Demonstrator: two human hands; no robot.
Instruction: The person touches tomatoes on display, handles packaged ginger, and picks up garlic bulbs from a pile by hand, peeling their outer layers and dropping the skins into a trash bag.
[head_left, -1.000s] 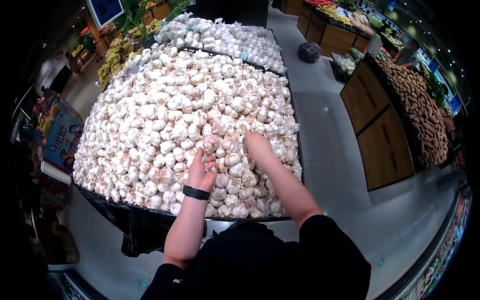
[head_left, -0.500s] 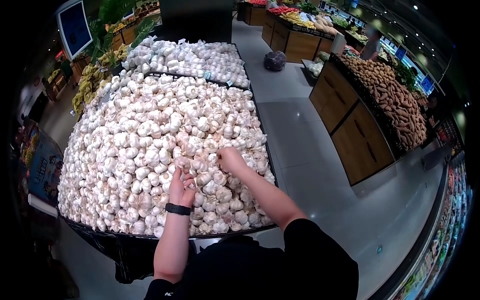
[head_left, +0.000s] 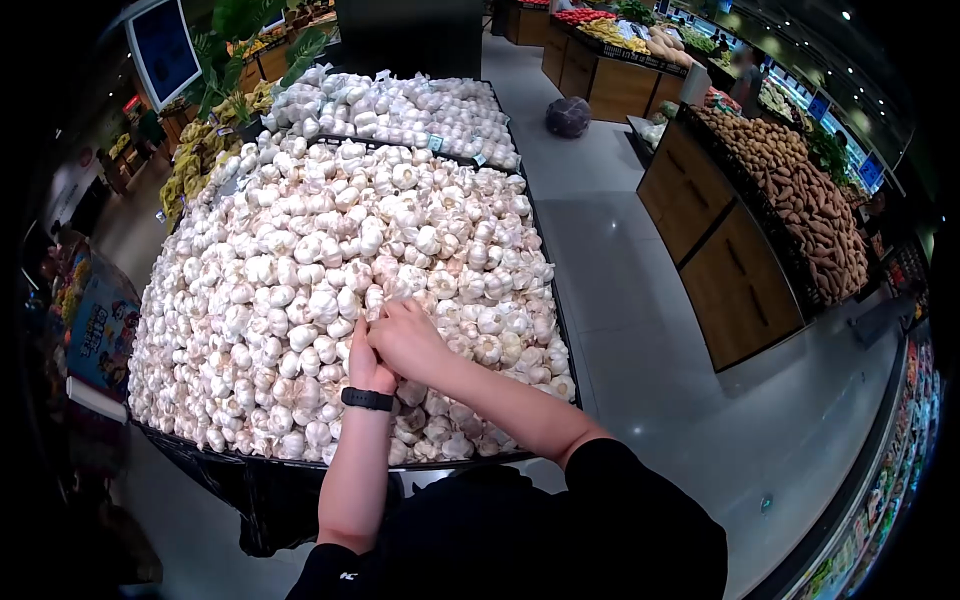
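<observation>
A large heap of loose garlic bulbs (head_left: 260, 300) fills the black-edged stand before me. Over its near middle part, my left hand (head_left: 368, 362), with a black band on its wrist, is raised with its fingers partly hidden behind my other hand. My right hand (head_left: 408, 338) has its fingers bent inward and meets the left hand's fingertips. Whatever lies between the two hands is hidden. Bulbs surround both hands. Behind the heap, past a black divider, lies bagged garlic (head_left: 400, 108).
On the right stands a wooden bin (head_left: 715, 240) heaped with potatoes and sweet potatoes (head_left: 800, 200). A dark round bag (head_left: 568, 117) sits on the grey floor. A sign screen (head_left: 163, 50) and a plant (head_left: 235, 60) are at the back left. A person (head_left: 745, 80) stands far back.
My right hand has moved left from the bulbs to my left hand, and the two now touch. The view has shifted relative to the stand.
</observation>
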